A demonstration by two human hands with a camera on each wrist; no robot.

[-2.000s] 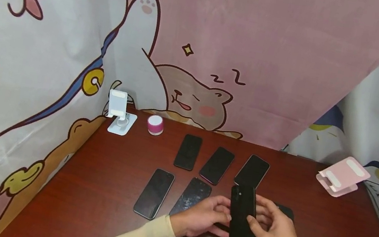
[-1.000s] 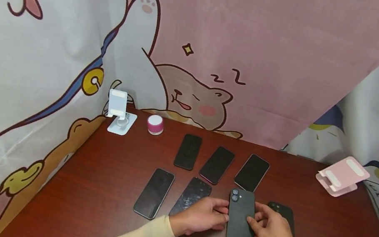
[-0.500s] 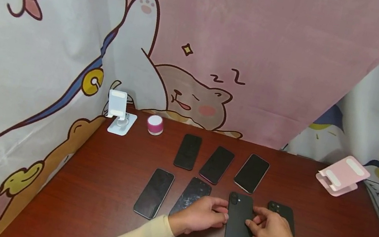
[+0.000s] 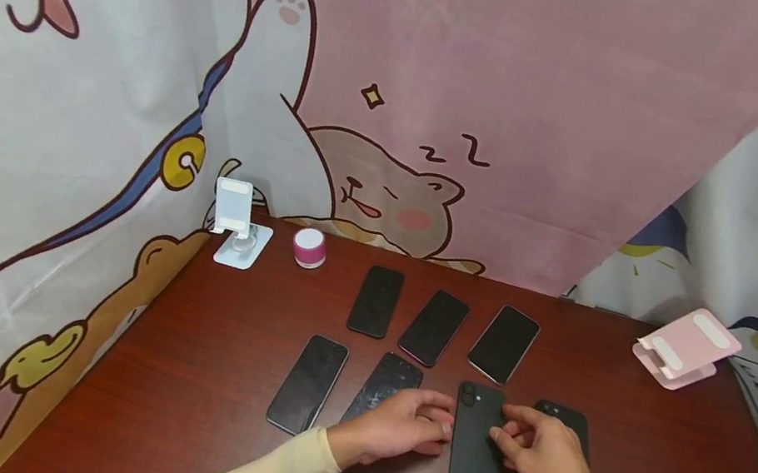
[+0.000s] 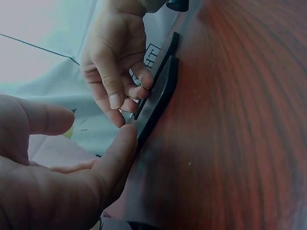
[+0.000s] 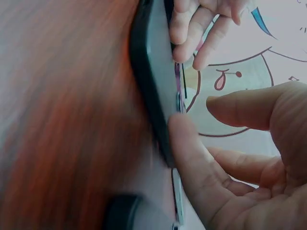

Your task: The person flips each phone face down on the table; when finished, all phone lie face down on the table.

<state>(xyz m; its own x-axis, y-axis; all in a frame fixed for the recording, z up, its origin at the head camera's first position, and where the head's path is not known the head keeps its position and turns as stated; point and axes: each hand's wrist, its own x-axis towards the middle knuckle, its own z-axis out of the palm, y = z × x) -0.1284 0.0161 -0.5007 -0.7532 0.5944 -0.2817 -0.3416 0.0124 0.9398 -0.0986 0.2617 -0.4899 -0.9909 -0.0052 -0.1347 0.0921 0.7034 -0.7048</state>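
Observation:
A dark grey smartphone (image 4: 476, 461) lies flat on the table, its back and two-lens camera bump facing up. To its left is my left hand (image 4: 401, 425), with relaxed fingers right at the phone's long edge. At the opposite edge rests my right hand (image 4: 547, 459), fingers loosely bent; in the right wrist view one fingertip (image 6: 178, 127) meets the phone's side while another digit stands apart from it. A second dark phone (image 4: 574, 424), back up, is partly hidden behind the right hand. Beside the left hand, a smudged phone (image 4: 390, 379) lies partly covered.
Several more phones lie screen up: a front-left phone (image 4: 307, 384), then a back row with a black phone (image 4: 375, 301), a purple-edged phone (image 4: 434, 327) and a silver-edged phone (image 4: 504, 344). Behind stand a white phone stand (image 4: 235, 204), a pink round box (image 4: 309, 248) and a pink stand (image 4: 689, 346).
The grey phone has gone from raised and tilted in both hands to lying flat on the table. Both hands have loosened at its edges, and the left has drawn slightly leftward.

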